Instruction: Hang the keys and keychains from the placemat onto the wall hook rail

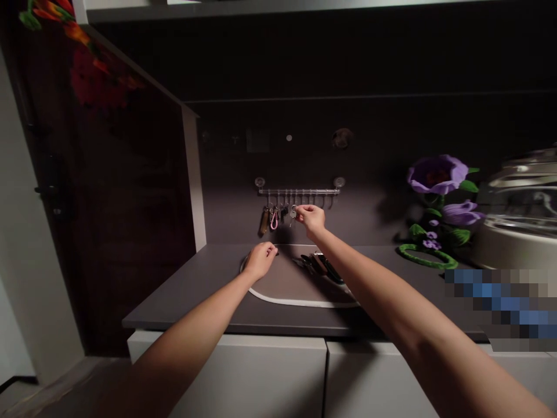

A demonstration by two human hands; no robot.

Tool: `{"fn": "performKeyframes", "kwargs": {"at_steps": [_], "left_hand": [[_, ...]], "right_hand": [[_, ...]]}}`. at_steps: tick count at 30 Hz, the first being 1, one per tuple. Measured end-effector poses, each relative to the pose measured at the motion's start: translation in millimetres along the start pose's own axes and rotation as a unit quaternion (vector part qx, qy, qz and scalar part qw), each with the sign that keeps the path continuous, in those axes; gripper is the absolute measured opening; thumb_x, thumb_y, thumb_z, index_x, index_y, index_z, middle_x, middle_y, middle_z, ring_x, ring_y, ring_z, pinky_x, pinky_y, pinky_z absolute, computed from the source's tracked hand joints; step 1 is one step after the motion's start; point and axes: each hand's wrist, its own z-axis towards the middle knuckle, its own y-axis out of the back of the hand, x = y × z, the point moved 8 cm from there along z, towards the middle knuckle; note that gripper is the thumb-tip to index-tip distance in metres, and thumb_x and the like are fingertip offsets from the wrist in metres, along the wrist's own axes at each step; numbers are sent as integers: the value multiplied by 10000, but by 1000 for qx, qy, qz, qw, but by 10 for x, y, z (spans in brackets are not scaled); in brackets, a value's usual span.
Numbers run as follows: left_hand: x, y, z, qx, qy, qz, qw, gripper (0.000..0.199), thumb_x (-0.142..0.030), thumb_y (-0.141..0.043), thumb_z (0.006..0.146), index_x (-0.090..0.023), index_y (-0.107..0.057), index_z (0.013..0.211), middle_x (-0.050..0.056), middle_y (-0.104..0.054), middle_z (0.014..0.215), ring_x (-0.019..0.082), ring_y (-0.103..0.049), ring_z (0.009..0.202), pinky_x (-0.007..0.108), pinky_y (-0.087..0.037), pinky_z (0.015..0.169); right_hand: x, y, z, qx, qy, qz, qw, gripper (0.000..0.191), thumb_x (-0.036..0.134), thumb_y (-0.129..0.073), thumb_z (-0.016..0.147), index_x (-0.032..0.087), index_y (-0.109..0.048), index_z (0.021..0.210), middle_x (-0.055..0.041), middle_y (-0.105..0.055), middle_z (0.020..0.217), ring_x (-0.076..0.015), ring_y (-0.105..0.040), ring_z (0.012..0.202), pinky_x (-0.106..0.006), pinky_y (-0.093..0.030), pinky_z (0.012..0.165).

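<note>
My right hand point(312, 220) is raised in front of the wall and pinches a key ring with keys point(293, 215), just below the hooks of a metal hook rail point(300, 191). Left of it, several bunches of keys hang from the rail, among them one with a brown tag point(264, 222) and one with a pink loop point(274, 220). My left hand point(261, 259) is low over the left part of a tray point(287, 284) with a pale rim. Its fingers are curled together, and a small dark bit shows by the fingertips. More keys and dark key holders point(319, 264) lie on the tray.
The tray lies on a dark counter point(187, 290) above white cabinet doors point(248, 371). Purple artificial flowers point(437, 174) with a green ring base stand at the right, beside a pale appliance point(517, 244). A shelf overhangs above; a dark door point(130, 203) is at the left.
</note>
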Motion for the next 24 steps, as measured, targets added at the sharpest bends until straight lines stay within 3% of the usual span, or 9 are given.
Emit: {"fn": "performKeyframes", "kwargs": {"at_steps": [6, 14, 24], "left_hand": [[16, -5, 5, -1, 3, 10, 1000, 202, -263, -456, 802, -152, -622, 769, 44, -655, 765, 126, -574, 700, 233, -412, 664], [47, -14, 16, -6, 10, 10, 1000, 207, -270, -457, 803, -155, -622, 753, 47, -655, 767, 126, -576, 696, 231, -415, 655], [30, 7, 8, -2, 21, 23, 1000, 201, -265, -462, 804, -158, -627, 760, 46, -658, 775, 128, -577, 705, 238, -418, 666]], "right_hand": [[-2, -35, 251, -73, 11, -86, 994, 52, 188, -614, 594, 143, -609, 618, 37, -550, 482, -66, -484, 421, -205, -466, 494], [-59, -62, 533, -125, 46, -257, 957, 106, 214, -579, 602, 162, -653, 657, -1, -636, 578, -115, -590, 548, -199, -455, 574], [-138, -46, 538, -142, 41, -301, 942, 113, 195, -558, 607, 173, -642, 678, -18, -649, 629, -131, -598, 585, -211, -455, 596]]}}
